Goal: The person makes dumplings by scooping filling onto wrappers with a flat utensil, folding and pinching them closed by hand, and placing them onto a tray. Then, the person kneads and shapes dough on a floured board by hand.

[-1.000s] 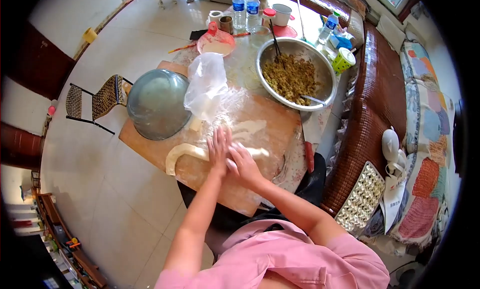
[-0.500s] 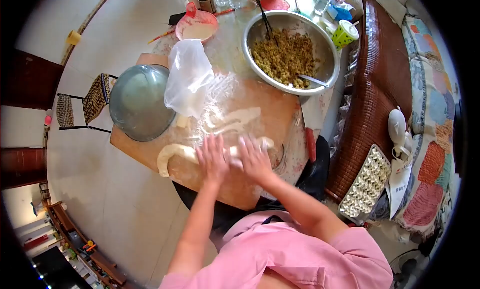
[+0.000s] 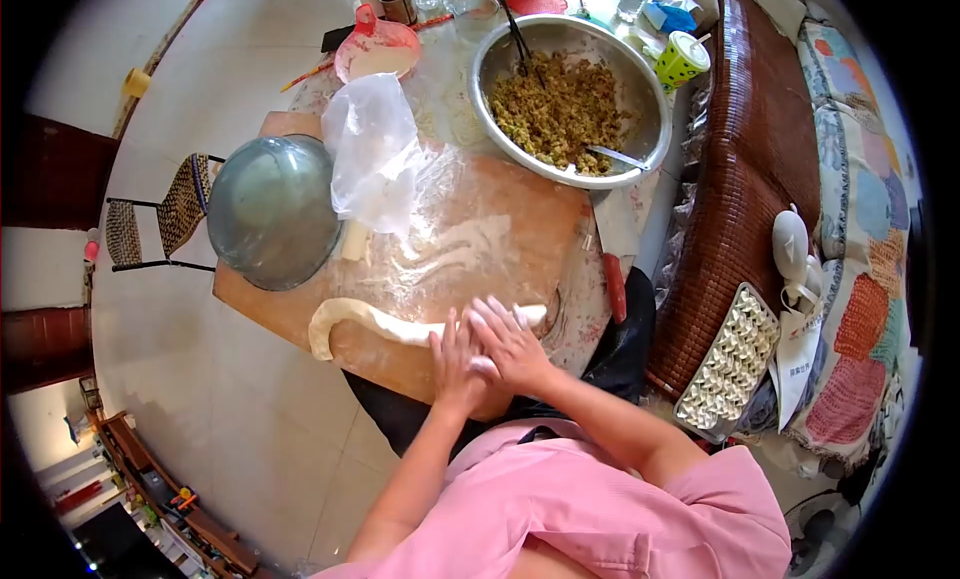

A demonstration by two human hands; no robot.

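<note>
A long rope of pale dough (image 3: 385, 324) lies across the front of the floured wooden board (image 3: 520, 199), its left end curved toward me. My left hand (image 3: 462, 364) rests against the dough near its middle, fingers extended. Close beside it, partly overlapping it, my right hand (image 3: 508, 347) lies over the right part of the dough with its fingers stretched out. The dough's right tip shows just past my right fingers. Behind the dough, white flour (image 3: 450, 249) is streaked over the board. A small pale dough piece (image 3: 354, 241) sits by the plastic bag (image 3: 372, 149).
An upturned glass bowl (image 3: 272, 209) covers the board's left side. At the back stand a metal bowl of filling (image 3: 570, 104) with chopsticks and a spoon, and a red flour bowl (image 3: 377, 54). A red-handled tool (image 3: 613, 287) lies right; a dumpling tray (image 3: 730, 359) rests farther right.
My hands have come together, the left moving right and both slightly nearer to me. More of the dough's left part is uncovered. The whole view has shifted slightly.
</note>
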